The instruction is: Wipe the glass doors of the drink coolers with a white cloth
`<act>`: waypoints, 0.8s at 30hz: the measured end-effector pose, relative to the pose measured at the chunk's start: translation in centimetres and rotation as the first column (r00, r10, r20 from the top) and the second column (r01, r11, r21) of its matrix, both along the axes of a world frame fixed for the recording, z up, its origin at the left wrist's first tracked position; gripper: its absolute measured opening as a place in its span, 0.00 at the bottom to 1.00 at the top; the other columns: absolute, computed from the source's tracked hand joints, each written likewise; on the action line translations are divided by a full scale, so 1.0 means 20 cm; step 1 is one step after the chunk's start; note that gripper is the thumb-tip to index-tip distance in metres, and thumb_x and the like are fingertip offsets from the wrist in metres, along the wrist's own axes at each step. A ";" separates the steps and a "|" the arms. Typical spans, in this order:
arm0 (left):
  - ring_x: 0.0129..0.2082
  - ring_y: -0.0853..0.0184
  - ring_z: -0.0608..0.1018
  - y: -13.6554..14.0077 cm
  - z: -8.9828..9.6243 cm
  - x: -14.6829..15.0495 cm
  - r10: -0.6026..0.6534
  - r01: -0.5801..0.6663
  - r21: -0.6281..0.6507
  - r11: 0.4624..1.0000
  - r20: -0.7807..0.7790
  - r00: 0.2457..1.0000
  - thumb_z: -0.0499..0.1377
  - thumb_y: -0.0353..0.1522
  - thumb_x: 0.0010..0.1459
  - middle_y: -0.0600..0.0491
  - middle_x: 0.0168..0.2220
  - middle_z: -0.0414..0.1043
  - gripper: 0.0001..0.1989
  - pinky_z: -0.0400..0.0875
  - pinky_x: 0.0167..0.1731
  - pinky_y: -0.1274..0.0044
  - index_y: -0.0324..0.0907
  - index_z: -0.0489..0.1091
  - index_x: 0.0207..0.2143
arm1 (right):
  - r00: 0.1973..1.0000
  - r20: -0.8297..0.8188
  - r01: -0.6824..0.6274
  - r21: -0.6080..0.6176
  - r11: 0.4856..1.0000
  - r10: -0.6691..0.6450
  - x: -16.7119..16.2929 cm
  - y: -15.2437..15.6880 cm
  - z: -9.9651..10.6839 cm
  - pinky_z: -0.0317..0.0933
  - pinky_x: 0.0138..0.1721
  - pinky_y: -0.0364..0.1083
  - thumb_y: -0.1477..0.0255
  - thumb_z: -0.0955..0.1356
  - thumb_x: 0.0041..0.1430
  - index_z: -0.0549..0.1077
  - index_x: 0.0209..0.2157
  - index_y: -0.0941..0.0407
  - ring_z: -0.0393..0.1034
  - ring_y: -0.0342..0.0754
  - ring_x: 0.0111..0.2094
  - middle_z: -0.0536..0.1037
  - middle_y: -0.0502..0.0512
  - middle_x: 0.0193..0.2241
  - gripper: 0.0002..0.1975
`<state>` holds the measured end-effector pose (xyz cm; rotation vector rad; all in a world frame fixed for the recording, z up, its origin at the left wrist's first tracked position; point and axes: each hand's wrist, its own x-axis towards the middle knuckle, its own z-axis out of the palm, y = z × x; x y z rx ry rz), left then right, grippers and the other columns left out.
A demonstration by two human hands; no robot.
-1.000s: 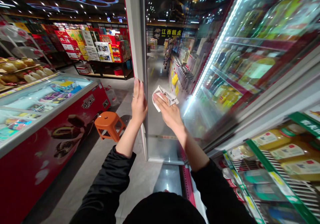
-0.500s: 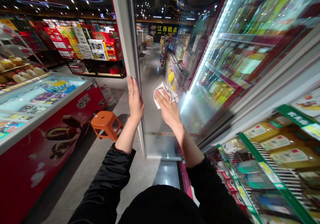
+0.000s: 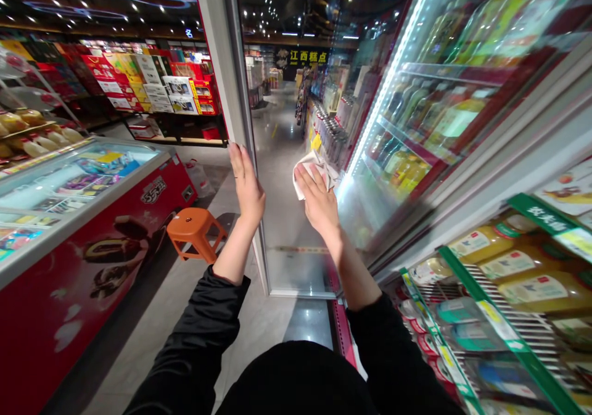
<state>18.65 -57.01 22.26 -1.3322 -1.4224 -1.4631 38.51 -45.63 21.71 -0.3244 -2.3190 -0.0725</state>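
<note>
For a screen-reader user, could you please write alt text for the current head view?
A person's right hand presses a white cloth against a glass door, left hand against its frame. An orange stool stands beside a red chest freezer at left; bottled drinks line shelves at right.

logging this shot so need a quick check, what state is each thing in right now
Left hand: open, fingers extended against the door's edge
Right hand: fingers spread over the cloth
Cloth: creased, against the glass
Glass door: swung open
Orange stool: upright
Chest freezer: stocked, lid position unclear
</note>
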 end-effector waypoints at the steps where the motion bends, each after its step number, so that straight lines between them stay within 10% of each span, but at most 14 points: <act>1: 0.83 0.56 0.32 0.00 0.00 0.00 -0.006 0.006 0.008 1.000 0.010 1.000 0.41 0.40 0.82 0.60 0.85 0.27 0.32 0.27 0.81 0.54 0.59 0.35 0.83 | 1.000 0.017 0.002 0.011 1.000 -0.002 0.02 0.01 -0.03 0.50 0.81 0.61 0.85 0.56 0.71 0.52 0.81 0.49 0.47 0.51 0.82 0.61 0.52 0.79 0.41; 15: 0.83 0.61 0.36 0.04 -0.01 0.02 0.100 -0.095 0.084 0.992 -0.057 0.993 0.32 0.40 0.82 0.61 0.85 0.32 0.31 0.32 0.82 0.55 0.60 0.38 0.82 | 0.996 -0.061 0.063 -0.036 0.997 -0.065 0.11 0.15 -0.03 0.45 0.81 0.66 0.83 0.57 0.71 0.55 0.80 0.51 0.48 0.55 0.82 0.62 0.56 0.79 0.39; 24: 0.82 0.60 0.44 0.16 0.00 0.25 -0.053 0.012 -0.171 0.985 -0.241 0.969 0.33 0.27 0.80 0.55 0.84 0.41 0.35 0.43 0.82 0.56 0.59 0.35 0.82 | 0.988 -0.141 0.075 0.057 0.996 -0.066 0.34 0.26 -0.20 0.53 0.79 0.58 0.85 0.55 0.72 0.68 0.74 0.56 0.58 0.52 0.78 0.75 0.61 0.71 0.34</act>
